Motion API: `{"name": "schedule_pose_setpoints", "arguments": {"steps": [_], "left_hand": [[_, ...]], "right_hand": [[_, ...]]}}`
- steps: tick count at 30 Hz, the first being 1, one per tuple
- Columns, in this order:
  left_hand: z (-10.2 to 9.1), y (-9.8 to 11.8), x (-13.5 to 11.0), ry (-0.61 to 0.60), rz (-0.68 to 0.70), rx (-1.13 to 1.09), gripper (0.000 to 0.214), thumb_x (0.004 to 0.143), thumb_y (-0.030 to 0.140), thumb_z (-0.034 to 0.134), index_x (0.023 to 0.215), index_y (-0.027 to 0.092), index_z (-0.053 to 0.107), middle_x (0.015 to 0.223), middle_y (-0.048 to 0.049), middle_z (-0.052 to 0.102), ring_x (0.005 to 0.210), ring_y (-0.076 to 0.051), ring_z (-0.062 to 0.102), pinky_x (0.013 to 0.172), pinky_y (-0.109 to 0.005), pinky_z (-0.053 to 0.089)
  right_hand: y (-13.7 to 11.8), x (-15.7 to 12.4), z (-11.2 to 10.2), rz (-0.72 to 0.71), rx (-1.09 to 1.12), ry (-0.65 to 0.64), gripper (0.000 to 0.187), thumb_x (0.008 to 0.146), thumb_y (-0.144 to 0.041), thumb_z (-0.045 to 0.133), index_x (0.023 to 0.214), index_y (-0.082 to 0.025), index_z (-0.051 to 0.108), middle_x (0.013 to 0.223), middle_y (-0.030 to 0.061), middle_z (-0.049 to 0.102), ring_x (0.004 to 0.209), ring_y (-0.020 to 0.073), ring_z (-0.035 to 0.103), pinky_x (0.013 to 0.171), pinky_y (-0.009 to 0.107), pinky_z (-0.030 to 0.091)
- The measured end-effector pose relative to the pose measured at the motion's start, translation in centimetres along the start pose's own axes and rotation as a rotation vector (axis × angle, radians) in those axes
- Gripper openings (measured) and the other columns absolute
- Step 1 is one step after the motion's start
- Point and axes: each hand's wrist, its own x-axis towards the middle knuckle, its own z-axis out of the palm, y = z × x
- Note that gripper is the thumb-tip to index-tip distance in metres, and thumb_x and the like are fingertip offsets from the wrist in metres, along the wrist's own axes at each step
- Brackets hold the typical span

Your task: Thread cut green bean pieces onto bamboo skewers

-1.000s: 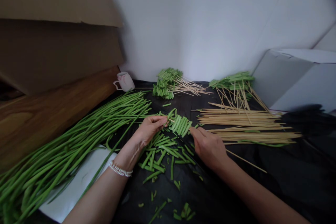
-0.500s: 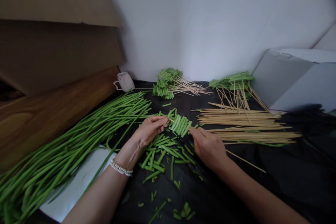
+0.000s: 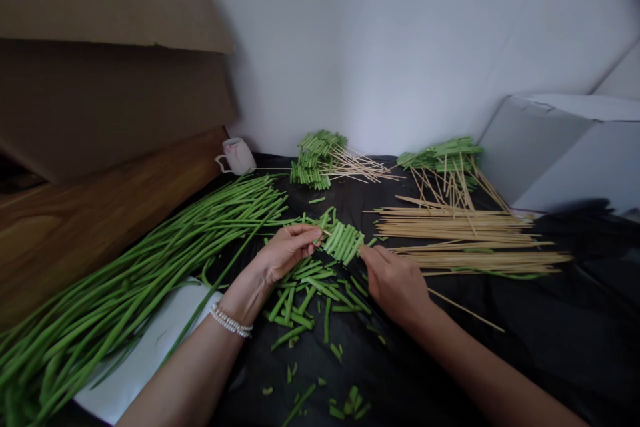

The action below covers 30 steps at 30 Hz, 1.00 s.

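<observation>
My right hand (image 3: 397, 280) is closed around a bamboo skewer (image 3: 465, 309), whose long bare end sticks out behind it to the lower right. On the skewer's front part sits a row of cut green bean pieces (image 3: 344, 242), side by side. My left hand (image 3: 293, 250), with a beaded bracelet on the wrist, pinches at the skewer's pointed end, its fingertips on a cut bean piece (image 3: 326, 219). How far the skewer runs through that piece is hard to see. Below both hands lies a loose heap of cut bean pieces (image 3: 320, 285).
Long whole beans (image 3: 165, 273) lie at left, partly over a white board (image 3: 150, 353). Bare skewers (image 3: 460, 223) are stacked at right. Filled skewers (image 3: 320, 153) lie at the back, with another pile (image 3: 445, 150) beside a white box (image 3: 565, 147). A mug (image 3: 239, 155) stands near a cardboard box (image 3: 110, 93).
Both hands stay nearly in place, with the left fingertips shifted slightly right toward the row of bean pieces and the right hand slightly left. The rest looks the same.
</observation>
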Motion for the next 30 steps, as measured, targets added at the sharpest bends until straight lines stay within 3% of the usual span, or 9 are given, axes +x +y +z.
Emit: {"name": "schedule_pose_setpoints", "arguments": {"steps": [21, 26, 30], "left_hand": [[1.2, -0.5, -0.5, 0.038, 0.040, 0.035, 0.029, 0.050, 0.027, 0.089, 0.070, 0.014, 0.072, 0.069, -0.0001, 0.065, 0.062, -0.006, 0.055, 0.062, -0.019, 0.044], [-0.3, 0.5, -0.3, 0.067, 0.196, 0.358, 0.031, 0.061, 0.040, 0.081, 0.077, 0.014, 0.074, 0.072, -0.0034, 0.069, 0.067, -0.012, 0.057, 0.068, -0.024, 0.043], [-2.2, 2.1, -0.1, 0.238, 0.382, 0.788, 0.028, 0.071, 0.041, 0.070, 0.075, 0.013, 0.073, 0.070, -0.0031, 0.068, 0.066, -0.015, 0.057, 0.066, -0.027, 0.040]], "right_hand": [[-0.3, 0.4, -0.3, 0.000, -0.019, 0.032, 0.027, 0.089, -0.014, 0.042, 0.098, -0.019, 0.067, 0.070, -0.0001, 0.061, 0.060, 0.0122, 0.053, 0.056, 0.027, 0.027], [0.4, 0.4, -0.1, 0.002, -0.035, 0.057, 0.026, 0.091, -0.016, 0.042, 0.098, -0.020, 0.067, 0.070, -0.0005, 0.061, 0.060, 0.0122, 0.053, 0.056, 0.027, 0.027], [0.8, 0.5, -0.1, 0.017, -0.042, 0.063, 0.027, 0.092, -0.018, 0.041, 0.101, -0.019, 0.066, 0.072, 0.0004, 0.062, 0.061, 0.0121, 0.054, 0.056, 0.027, 0.027]]}}
